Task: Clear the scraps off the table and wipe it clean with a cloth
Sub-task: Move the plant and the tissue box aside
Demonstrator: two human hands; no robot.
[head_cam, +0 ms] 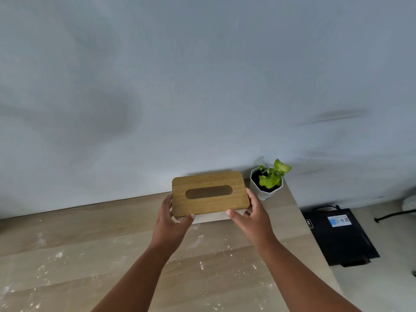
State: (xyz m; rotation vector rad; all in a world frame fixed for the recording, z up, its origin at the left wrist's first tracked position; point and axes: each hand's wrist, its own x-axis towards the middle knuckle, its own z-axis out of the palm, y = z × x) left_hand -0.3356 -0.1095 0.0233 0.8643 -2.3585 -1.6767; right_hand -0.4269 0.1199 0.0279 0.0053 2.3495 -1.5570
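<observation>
A tissue box (210, 206) with a wooden lid and an oval slot stands at the back of the light wooden table (94, 224), close to the wall. My left hand (172, 218) grips its left end and my right hand (249, 212) grips its right end, thumbs on the front edge. White crumbs and powdery scraps (54, 257) are scattered over the table surface in front of the box. No cloth is in view.
A small green plant in a white faceted pot (266, 184) stands right beside the box at the table's back right corner. A grey wall runs behind the table. On the floor to the right lies a black bag (342, 236).
</observation>
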